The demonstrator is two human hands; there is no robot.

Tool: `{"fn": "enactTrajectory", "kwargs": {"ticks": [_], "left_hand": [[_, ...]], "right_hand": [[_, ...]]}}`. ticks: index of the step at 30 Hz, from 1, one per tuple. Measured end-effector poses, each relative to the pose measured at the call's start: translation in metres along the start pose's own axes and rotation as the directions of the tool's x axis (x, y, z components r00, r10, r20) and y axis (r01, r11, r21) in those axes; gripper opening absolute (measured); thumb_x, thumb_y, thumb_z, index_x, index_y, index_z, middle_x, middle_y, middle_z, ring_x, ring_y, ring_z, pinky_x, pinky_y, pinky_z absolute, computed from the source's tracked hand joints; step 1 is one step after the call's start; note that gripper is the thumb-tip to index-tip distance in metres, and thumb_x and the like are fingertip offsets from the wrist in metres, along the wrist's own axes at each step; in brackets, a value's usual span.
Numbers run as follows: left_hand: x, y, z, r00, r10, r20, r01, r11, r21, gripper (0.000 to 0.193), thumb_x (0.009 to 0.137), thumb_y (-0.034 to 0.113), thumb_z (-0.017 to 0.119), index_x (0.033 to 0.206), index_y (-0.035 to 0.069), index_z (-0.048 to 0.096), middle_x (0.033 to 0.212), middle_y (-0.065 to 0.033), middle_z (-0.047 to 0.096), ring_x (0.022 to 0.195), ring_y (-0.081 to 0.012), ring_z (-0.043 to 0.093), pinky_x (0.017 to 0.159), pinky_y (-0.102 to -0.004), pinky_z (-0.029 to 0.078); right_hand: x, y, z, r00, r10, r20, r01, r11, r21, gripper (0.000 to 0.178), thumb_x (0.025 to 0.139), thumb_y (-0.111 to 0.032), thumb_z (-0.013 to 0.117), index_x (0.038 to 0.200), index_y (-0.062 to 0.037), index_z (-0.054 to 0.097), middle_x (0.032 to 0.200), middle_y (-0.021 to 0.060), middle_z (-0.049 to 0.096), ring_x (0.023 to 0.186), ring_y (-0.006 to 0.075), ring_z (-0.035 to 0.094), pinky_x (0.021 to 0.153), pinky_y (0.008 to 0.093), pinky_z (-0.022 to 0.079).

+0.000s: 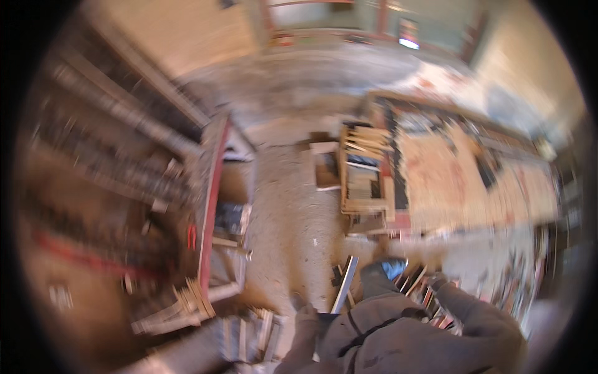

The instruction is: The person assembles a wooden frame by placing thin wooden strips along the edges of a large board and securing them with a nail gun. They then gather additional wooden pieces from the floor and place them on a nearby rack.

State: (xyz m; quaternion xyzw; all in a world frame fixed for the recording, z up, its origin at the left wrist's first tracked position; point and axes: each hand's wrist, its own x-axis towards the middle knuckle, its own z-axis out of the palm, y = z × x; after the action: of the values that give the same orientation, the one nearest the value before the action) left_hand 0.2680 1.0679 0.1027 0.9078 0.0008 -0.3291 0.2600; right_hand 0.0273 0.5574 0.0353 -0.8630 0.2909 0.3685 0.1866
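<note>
My left hand (301, 305) hangs low at my side, smeared by motion, so its fingers do not show clearly. A long flat bar (346, 285), pale on one face, stands tilted to the right of it. My right hand (435, 280) reaches out to the right, at a row of upright strips (428, 300) beside my leg. Whether it grips one or only touches them is too blurred to make out. Near my foot shows a bright blue patch (393, 268).
A workbench with a worn wooden top (436, 181) stands ahead on the right, a crate of wooden strips (365, 168) at its left end. An open cardboard box (326, 165) sits on the floor. Shelving with a red edge (213, 206) runs along the left. Loose wood pieces (187, 306) lie lower left.
</note>
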Motion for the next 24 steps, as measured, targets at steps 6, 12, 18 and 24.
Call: {"fn": "enactTrajectory", "kwargs": {"ticks": [6, 12, 18, 24], "left_hand": [[0.046, -0.162, -0.041, 0.934, -0.306, 0.183, 0.353, 0.72, -0.597, 0.03, 0.108, 0.029, 0.049, 0.112, 0.003, 0.062, 0.083, -0.0105, 0.069, 0.067, -0.0172, 0.066, 0.053, -0.0327, 0.052], [0.032, -0.291, -0.062, 0.98, -0.125, 0.157, 0.178, 0.9, -0.397, 0.023, 0.096, 0.007, 0.061, 0.118, 0.002, 0.064, 0.086, -0.0075, 0.065, 0.069, -0.0168, 0.061, 0.052, -0.0328, 0.048], [0.072, -0.276, -0.079, 0.964, -0.033, 0.264, 0.032, 0.999, 0.007, 0.033, 0.096, 0.022, 0.067, 0.122, 0.002, 0.068, 0.099, -0.0131, 0.073, 0.091, -0.0237, 0.069, 0.083, -0.0367, 0.056], [0.132, -0.236, 0.014, 0.943, 0.05, 0.328, -0.098, 0.987, 0.13, 0.03, 0.097, 0.024, 0.07, 0.119, 0.004, 0.07, 0.099, -0.0121, 0.073, 0.089, -0.0205, 0.069, 0.082, -0.0372, 0.056]], "right_hand": [[-0.17, -0.051, 0.166, 0.947, 0.223, 0.232, -0.128, 0.923, -0.363, 0.036, 0.099, -0.038, 0.059, 0.127, -0.02, 0.072, 0.12, 0.0137, 0.075, 0.109, 0.0293, 0.073, 0.095, 0.0472, 0.057], [-0.168, -0.21, 0.163, 0.927, 0.373, -0.029, -0.309, 0.807, 0.503, 0.028, 0.094, -0.03, 0.064, 0.109, -0.0098, 0.078, 0.102, 0.0175, 0.078, 0.099, 0.0311, 0.076, 0.087, 0.0429, 0.059], [-0.186, -0.318, 0.219, 0.835, 0.543, 0.089, -0.391, 0.471, 0.791, 0.035, 0.091, -0.041, 0.067, 0.106, -0.0114, 0.078, 0.104, 0.0198, 0.077, 0.099, 0.0358, 0.075, 0.091, 0.0448, 0.058], [-0.164, -0.29, 0.354, 0.92, 0.331, 0.21, -0.389, 0.836, 0.388, 0.037, 0.097, -0.033, 0.057, 0.12, -0.0095, 0.074, 0.113, 0.0187, 0.076, 0.108, 0.0417, 0.071, 0.09, 0.0615, 0.053]]}}
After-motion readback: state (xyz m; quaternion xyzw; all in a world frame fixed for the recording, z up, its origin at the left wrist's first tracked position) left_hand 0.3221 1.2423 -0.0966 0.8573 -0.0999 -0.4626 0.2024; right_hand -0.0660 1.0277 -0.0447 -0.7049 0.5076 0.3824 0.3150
